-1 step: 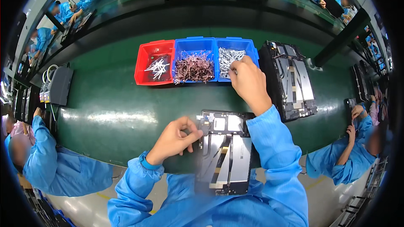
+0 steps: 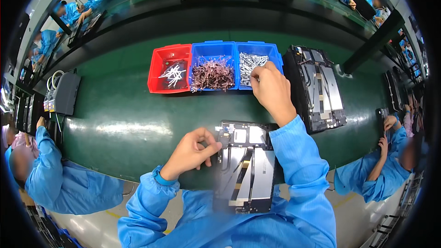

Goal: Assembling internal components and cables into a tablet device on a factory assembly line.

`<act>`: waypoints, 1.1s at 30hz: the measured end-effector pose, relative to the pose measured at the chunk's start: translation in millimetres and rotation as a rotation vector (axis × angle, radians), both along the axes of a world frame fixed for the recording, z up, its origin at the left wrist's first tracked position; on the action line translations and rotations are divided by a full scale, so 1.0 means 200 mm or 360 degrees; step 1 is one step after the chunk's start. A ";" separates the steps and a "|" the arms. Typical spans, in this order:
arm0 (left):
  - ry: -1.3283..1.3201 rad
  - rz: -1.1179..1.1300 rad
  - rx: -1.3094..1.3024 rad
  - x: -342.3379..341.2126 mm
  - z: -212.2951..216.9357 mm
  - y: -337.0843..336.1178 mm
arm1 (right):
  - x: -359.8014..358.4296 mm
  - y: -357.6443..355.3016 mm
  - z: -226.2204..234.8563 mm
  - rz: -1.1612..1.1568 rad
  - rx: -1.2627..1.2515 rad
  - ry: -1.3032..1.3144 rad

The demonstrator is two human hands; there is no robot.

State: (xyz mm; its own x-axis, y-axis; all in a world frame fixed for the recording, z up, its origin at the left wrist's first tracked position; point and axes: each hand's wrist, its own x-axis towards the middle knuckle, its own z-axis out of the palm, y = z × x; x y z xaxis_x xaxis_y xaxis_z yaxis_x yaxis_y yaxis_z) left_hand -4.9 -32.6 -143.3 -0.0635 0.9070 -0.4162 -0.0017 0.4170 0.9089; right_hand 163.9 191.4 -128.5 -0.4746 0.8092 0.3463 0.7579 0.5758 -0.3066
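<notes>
Bright light filled the scene, leaving white glare streaked across the green table [image 2: 110,156] at both sides. The bins [image 2: 213,49] looked sharp; the tablet's [image 2: 262,174] lower left edge was smeared, and a worker's head [image 2: 21,161] at left was blurred. Straight lines bowed toward the black rim.

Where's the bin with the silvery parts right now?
In the head view, the blue bin of silvery parts stands right of centre on the green table, beside the bin of brownish parts; the right hand is over its front edge.
</notes>
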 end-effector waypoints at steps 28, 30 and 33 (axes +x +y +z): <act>-0.0344 0.0467 0.0513 0.19 0.18 0.09 | 0.20 -0.41 0.18 0.0528 -0.2280 0.1535; -0.0451 0.0422 0.0714 0.19 0.17 0.09 | 0.23 -0.47 0.18 0.0679 -0.2525 0.1600; -0.0317 0.0268 0.0891 0.16 0.10 0.06 | 0.22 -0.52 0.13 0.0587 -0.2639 0.1682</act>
